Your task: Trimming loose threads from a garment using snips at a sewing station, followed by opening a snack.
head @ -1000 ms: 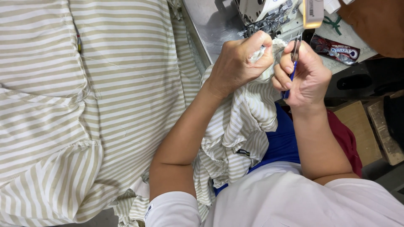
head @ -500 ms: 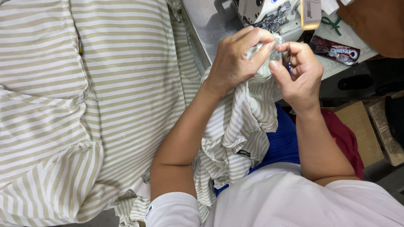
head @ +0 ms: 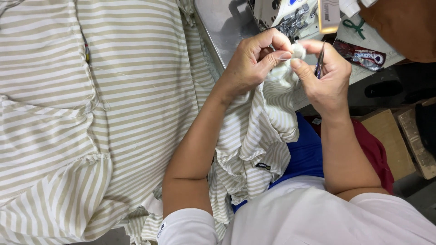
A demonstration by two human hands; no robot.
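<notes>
A beige-and-white striped garment (head: 254, 136) hangs from my hands down over my lap. My left hand (head: 254, 61) pinches a bunched corner of it between thumb and fingers. My right hand (head: 324, 77) grips the same bunch from the right and also holds a small thread snipper (head: 319, 63), its blades pointing up beside the cloth. Both hands are raised just in front of the sewing machine (head: 290, 16).
A large pile of the same striped fabric (head: 68, 113) covers the table on the left. The grey metal machine table (head: 222, 27) lies behind my hands, with a small snack packet (head: 363, 56) on it. Cardboard boxes (head: 386, 136) stand on the floor at right.
My hands have drawn together on the cloth's corner. The right hand has turned so the snipper stands upright beside the bunched fabric.
</notes>
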